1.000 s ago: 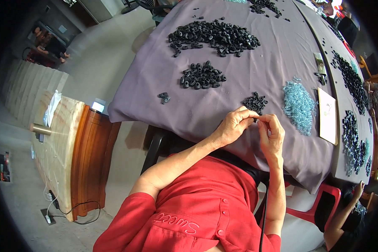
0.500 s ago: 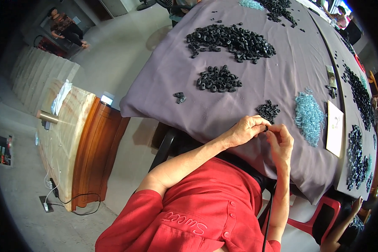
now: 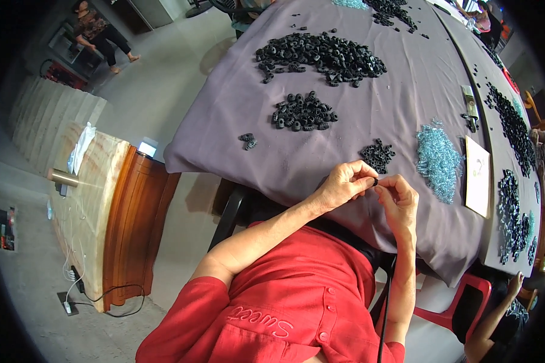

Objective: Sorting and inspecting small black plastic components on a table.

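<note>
Left hand [image 3: 343, 184] pinches a tiny black part [image 3: 375, 181] over the cloth-covered desk [image 3: 224, 124], near the small black pile [image 3: 378, 156]; the right hand [image 3: 399, 201] curls beside it, its hold unclear. Apparently fine two-handed manipulation; next likely calls for steady fingertip alignment.

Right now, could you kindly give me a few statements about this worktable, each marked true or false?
1. The left hand has a small black part at its fingertips. True.
2. The right hand lies flat on the table. False: the right hand is bent, its fingertips close to that part.
3. A purplish-grey cloth covers the table. True.
4. The pale blue pile lies left of both hands. False: the pale blue pile lies to their right.
</note>
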